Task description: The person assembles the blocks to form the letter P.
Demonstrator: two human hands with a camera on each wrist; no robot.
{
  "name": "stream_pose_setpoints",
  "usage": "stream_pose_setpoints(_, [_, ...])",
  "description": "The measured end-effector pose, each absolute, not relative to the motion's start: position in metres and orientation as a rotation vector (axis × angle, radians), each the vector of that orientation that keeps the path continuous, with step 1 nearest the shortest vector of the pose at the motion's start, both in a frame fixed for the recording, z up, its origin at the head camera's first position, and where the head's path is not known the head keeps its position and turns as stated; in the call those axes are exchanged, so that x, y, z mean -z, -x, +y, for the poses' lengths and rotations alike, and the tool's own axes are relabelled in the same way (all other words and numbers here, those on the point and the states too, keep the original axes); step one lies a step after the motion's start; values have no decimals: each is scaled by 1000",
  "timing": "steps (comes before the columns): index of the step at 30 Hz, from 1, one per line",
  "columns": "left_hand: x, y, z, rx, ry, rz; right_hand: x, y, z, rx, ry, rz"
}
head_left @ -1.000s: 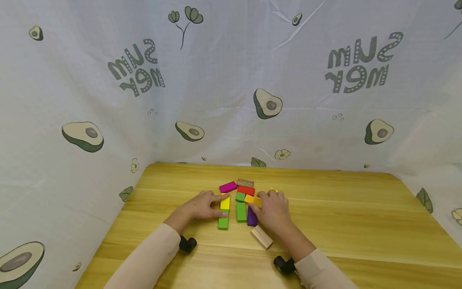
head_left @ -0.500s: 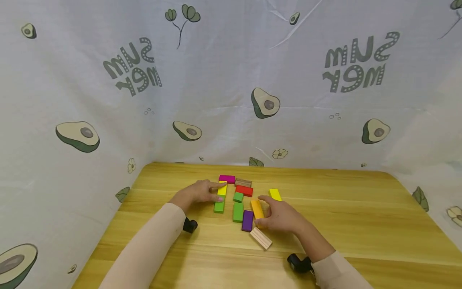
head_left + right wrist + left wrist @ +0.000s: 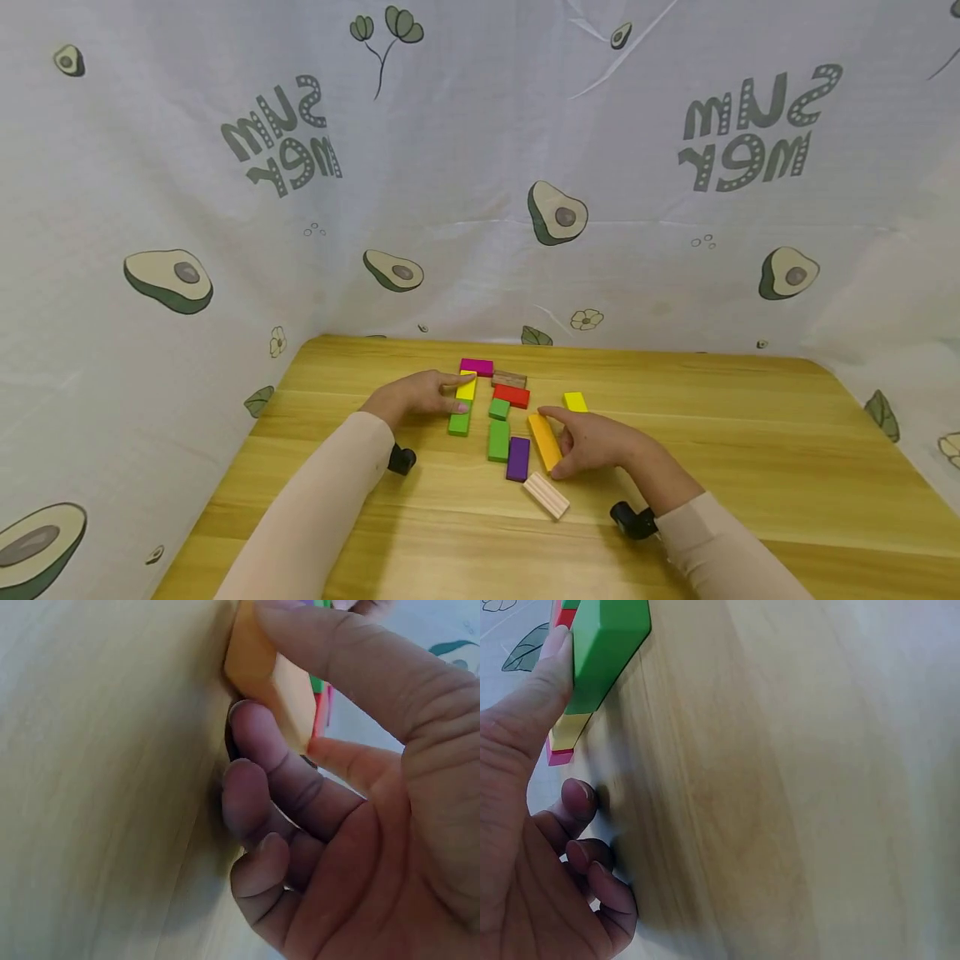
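In the head view my left hand point(image 3: 420, 393) lays its thumb on a green block point(image 3: 459, 425) and its index finger on a yellow block point(image 3: 466, 387). Those two blocks form a line, with a magenta block point(image 3: 477, 367) across their far end. The thumb presses the green block point(image 3: 613, 649) in the left wrist view, while the other fingers curl beside it. My right hand point(image 3: 600, 442) pinches an orange block point(image 3: 545, 443) by its two ends, thumb near, index finger far. From the right wrist, the orange block point(image 3: 279, 682) sits low over the tabletop.
Between the hands lie a brown block point(image 3: 509, 379), a red block point(image 3: 512, 396), a small green block point(image 3: 499, 408), a longer green block point(image 3: 498, 440) and a purple block point(image 3: 518, 458). A pale grooved block point(image 3: 546, 497) is nearer. Another yellow block point(image 3: 576, 401) lies behind the right hand.
The left hand has slid the yellow and green blocks away from me, and the magenta block now lies straight across. The right hand has drawn the orange block rightward, turning it lengthwise.
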State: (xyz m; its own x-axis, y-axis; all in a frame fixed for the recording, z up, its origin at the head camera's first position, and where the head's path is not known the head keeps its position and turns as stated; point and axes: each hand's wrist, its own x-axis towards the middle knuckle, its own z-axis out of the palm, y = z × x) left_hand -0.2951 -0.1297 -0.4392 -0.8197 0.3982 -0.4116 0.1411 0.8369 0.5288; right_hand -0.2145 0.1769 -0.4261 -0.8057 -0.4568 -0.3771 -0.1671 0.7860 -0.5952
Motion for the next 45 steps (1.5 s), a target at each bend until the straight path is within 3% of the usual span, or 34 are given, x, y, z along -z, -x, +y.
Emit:
stream_pose_setpoints(10, [439,294,-128,-629,-384,2511,426,210,148,684,493,2711])
stream_pose_setpoints(17, [437,293,-128,-614,-386,2521,435,184,84,462,824,2814])
stream_pose_setpoints(20, [436,292,-128,-619,-391,2521,442,179,70,381,839,2859])
stream_pose_setpoints(45, [438,295,-129,-631,-395,2498,452,178,53,435,717,2967])
